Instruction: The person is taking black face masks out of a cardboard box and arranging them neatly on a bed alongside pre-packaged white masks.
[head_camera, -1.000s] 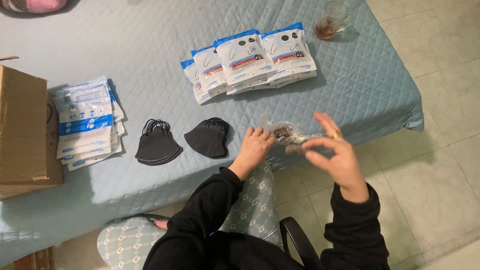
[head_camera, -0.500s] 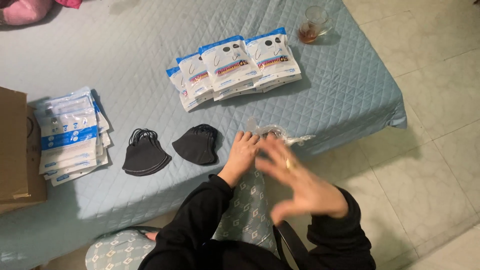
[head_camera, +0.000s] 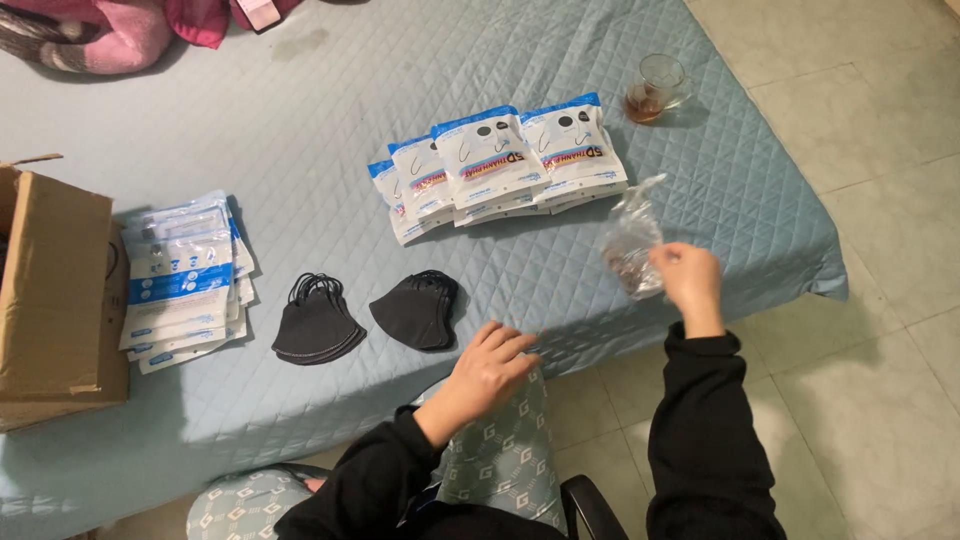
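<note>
At the bed's (head_camera: 300, 120) near edge, the left hand (head_camera: 490, 365) is rested half open and empty, just beside two stacks of black masks (head_camera: 365, 315) not yet packed. The right hand (head_camera: 690, 280) is pinched shut on a clear plastic bag (head_camera: 630, 240), held over the right edge. Farther in, a row of filled pouches (head_camera: 500, 165) is already laid out; flat pouches (head_camera: 180, 280) are stacked at the left edge.

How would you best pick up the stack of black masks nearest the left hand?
Pinch the stack of black masks at its rounded folded edge, coming from above and from the person's side. The left hand is just beside it. The ear loops at the far edge are loose, so I would avoid gripping there.
</note>
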